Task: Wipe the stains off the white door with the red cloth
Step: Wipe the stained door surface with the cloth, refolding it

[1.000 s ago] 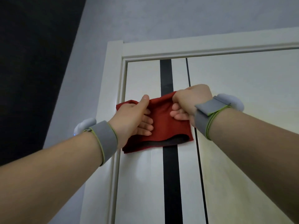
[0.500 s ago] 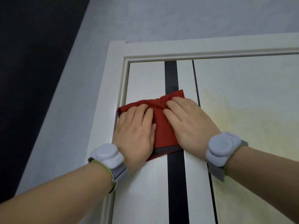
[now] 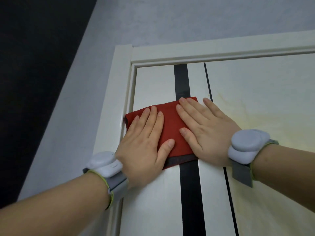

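Head view, hands [image 3: 143, 147] [image 3: 208, 133] flat, cloth [image 3: 170, 128] abutting frame [image 3: 112, 99]

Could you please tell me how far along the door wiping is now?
Done: the folded red cloth lies against the white door. In hand: the left hand and right hand press it flat. Left: the yellowish stain right of the cloth looks unwiped.
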